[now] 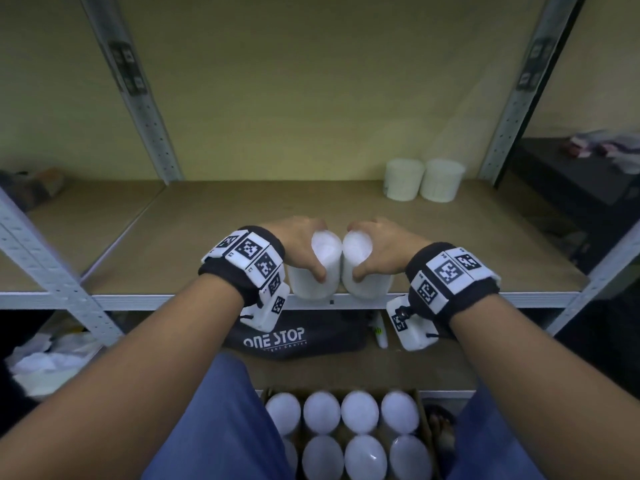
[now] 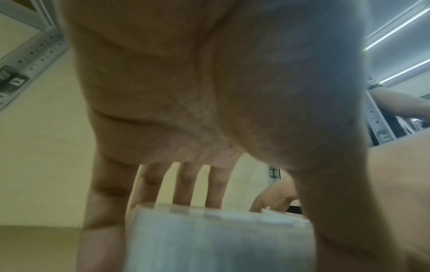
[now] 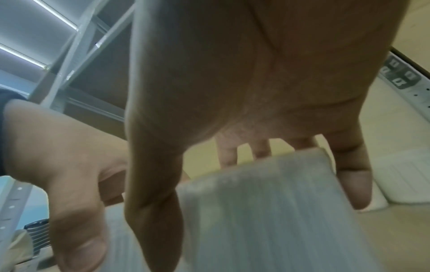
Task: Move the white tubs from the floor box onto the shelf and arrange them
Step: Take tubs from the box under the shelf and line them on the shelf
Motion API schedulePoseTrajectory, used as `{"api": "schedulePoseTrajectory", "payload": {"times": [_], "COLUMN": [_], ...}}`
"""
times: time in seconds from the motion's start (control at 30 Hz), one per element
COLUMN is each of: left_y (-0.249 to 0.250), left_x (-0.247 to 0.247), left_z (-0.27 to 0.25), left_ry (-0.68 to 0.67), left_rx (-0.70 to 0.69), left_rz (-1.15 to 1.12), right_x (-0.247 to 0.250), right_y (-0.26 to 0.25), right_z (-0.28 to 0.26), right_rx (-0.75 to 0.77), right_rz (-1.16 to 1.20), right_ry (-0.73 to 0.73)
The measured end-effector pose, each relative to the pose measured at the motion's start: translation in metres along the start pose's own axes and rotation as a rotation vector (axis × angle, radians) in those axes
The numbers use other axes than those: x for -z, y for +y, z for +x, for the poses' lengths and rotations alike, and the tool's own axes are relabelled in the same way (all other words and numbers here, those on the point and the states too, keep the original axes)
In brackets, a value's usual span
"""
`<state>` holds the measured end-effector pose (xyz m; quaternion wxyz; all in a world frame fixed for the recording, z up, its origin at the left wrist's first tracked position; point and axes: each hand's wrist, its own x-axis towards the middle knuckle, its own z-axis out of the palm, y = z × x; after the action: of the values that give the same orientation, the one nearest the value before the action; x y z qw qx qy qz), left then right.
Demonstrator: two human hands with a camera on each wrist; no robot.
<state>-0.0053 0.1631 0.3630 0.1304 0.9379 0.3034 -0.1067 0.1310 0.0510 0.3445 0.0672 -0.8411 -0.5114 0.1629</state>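
With our left hand (image 1: pixel 298 245) and right hand (image 1: pixel 379 244) each clasping a white tub (image 1: pixel 313 271) from above at the shelf (image 1: pixel 207 237) front edge, seemingly overhanging, we risk one tipping off toward the floor box (image 1: pixel 424 420) on release.

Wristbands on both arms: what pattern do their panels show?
Black-and-white square marker codes on the wristbands, clearest in the head view.

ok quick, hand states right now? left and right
Left hand: grips a white tub from above, at the shelf's front edge.
Right hand: grips the neighbouring white tub, same way.
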Motion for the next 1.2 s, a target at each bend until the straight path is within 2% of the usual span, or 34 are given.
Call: {"api": "schedulePoseTrajectory", "payload": {"times": [0.2, 0.43, 0.5, 0.6, 0.7, 0.77, 0.9, 1.03, 1.2], "left_y": [-0.004, -0.005, -0.003, 0.006, 0.014, 0.016, 0.015, 0.015, 0.020], "left_x": [0.000, -0.001, -0.002, -0.015, -0.042, -0.059, -0.077, -0.088, -0.097], "left_z": [0.007, -0.005, -0.013, -0.026, -0.035, -0.038, -0.039, -0.037, -0.032], "left_ry": [-0.026, -0.040, 0.038, 0.224, 0.431, 0.550, 0.646, 0.797, 0.916], "left_rx": [0.021, 0.036, 0.007, -0.035, -0.073, -0.084, -0.110, -0.133, -0.105], "left_rz": [-0.011, 0.029, -0.003, -0.091, -0.190, -0.221, -0.156, -0.152, -0.176], "right_x": [-0.008, -0.001, 0.002, -0.003, -0.028, -0.047, -0.069, -0.080, -0.085], "right_y": [0.007, 0.003, 0.000, -0.002, -0.008, -0.008, 0.001, 0.005, 0.005], "right_z": [0.014, -0.007, -0.022, -0.042, -0.054, -0.056, -0.049, -0.044, -0.039], "right_rx": [-0.046, -0.021, 0.000, 0.029, 0.075, 0.121, 0.164, 0.216, 0.208], "right_rz": [0.029, 0.004, -0.015, -0.009, 0.032, 0.041, 0.028, 0.070, 0.119], "right_ry": [-0.028, -0.011, 0.069, 0.253, 0.509, 0.612, 0.726, 0.838, 0.892]}}
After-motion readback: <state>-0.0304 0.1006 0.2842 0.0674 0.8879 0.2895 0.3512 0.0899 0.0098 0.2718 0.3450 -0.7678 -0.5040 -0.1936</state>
